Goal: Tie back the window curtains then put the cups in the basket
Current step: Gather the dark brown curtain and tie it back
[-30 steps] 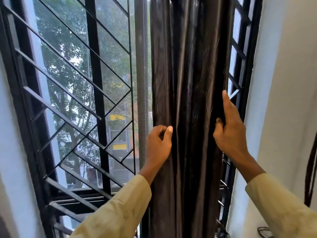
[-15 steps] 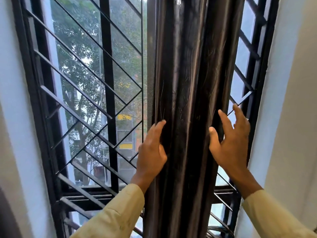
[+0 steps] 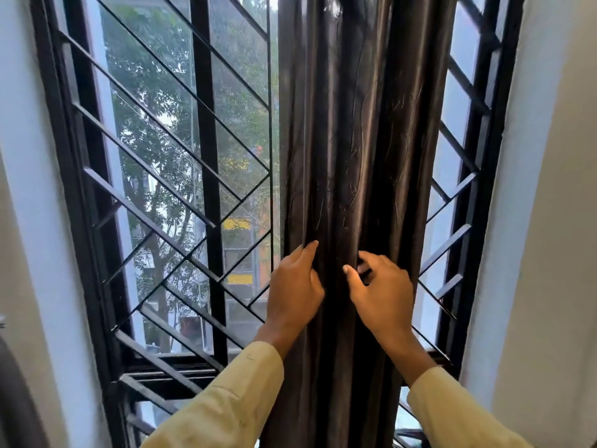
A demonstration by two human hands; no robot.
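Head view: a dark glossy curtain (image 3: 352,156) hangs gathered in folds down the centre of the frame, in front of a black window grille (image 3: 168,189). The left hand (image 3: 295,292) presses its fingers around the bunch's left side. The right hand (image 3: 381,294), lower centre, pinches a fold between thumb and curled fingers. Yellow sleeves (image 3: 226,402) enter from the bottom.

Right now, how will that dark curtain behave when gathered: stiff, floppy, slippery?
Likely floppy: the curtain hangs in soft vertical folds. Probably slippery, given its satin sheen. It seems light, since the left hand and right hand bunch it easily.
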